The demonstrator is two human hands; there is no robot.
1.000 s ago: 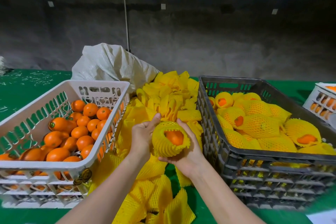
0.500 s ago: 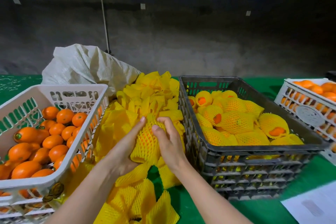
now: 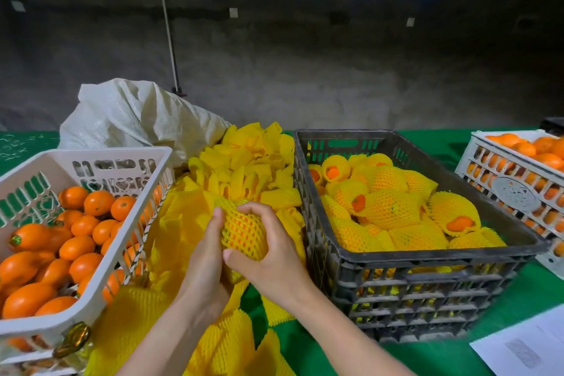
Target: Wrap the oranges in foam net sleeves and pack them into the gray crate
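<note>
Green table (image 3: 320, 354) bears sack (image 3: 131, 119), sleeves (image 3: 253, 159), basket (image 3: 100, 151), gray crate (image 3: 427, 256).

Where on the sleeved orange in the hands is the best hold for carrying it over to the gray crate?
Grip the sleeved orange round its bulging middle, from the right, as the right hand grips it. The foam is taut over the fruit there and loose at the ends. The gray crate stands on that side.
</note>
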